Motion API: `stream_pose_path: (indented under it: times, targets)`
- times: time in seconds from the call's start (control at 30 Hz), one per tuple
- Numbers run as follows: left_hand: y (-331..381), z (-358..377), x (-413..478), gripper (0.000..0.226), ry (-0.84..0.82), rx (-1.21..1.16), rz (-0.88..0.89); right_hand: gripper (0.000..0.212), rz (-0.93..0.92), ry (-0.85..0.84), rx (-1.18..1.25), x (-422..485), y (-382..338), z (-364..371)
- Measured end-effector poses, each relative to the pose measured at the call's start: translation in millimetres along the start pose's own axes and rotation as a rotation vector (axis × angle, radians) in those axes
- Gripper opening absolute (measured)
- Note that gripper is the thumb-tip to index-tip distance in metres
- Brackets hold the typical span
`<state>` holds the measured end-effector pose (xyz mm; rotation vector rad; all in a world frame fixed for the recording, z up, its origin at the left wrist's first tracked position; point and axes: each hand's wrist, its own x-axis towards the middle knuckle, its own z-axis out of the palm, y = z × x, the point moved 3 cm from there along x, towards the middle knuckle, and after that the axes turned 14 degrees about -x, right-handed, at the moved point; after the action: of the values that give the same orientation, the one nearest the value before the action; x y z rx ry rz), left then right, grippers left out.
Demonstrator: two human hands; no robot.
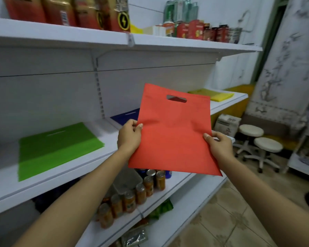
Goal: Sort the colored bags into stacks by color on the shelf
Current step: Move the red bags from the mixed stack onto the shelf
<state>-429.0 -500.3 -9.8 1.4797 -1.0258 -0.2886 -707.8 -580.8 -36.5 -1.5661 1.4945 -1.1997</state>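
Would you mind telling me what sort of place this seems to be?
Probably a small shop, perhaps its stockroom: white slotted shelving holds rows of drink cans below and red-and-gold packets above, with tins further along. The left hand and right hand grip a red bag.

White shelves [61,37] are running along a white wall [227,16] toward the far right corner. Two round white stools [251,131] are standing on the beige patterned tile floor [221,225] past the shelves' right end, and a grey marbled panel [289,59] is rising behind them.
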Motion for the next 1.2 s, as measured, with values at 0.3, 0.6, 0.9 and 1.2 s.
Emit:
stream_pose_path:
  times: [0.3, 0.6, 0.9, 1.2]
  targets:
    - [0, 116, 61, 0.014, -0.122, -0.121, 0.01, 0.011, 0.076, 0.109, 0.006, 86, 37, -37]
    - [-18, 211, 181, 0.017, -0.134, -0.147, -0.003, 0.015, 0.16, 0.073, 0.045, 220, 39, -18]
    - [-50, 252, 246, 0.019, -0.144, -0.102, -0.026, 0.014, 0.133, 0.07, 0.022, 304, 47, 12]
    - [-81, 241, 288, 0.027, -0.133, 0.114, -0.102, 0.008, 0.06, -0.095, -0.013, 409, 51, 74]
